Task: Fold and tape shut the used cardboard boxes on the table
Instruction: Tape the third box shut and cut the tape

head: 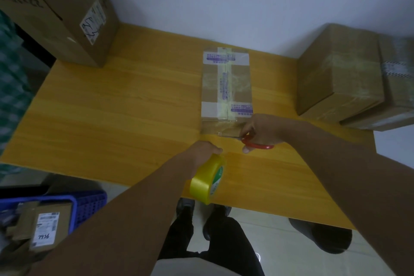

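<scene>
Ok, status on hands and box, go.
Left hand grips tape roll. Right hand holds scissors at near end of box. Nothing in the way.

A long, narrow brown cardboard box lies flat and closed in the middle of the table. 1 pale yellow strip runs down its length, and 2 white bands with purple print cross it near the ends. At its near end are the blades of red-handled scissors, gripped by the right hand. Just beside them, the left hand holds a yellow tape roll on edge above the table's near side. A tall box with a white label stands at the far-left corner. At the right edge, a closed box with glossy tape touches another taped box.
</scene>
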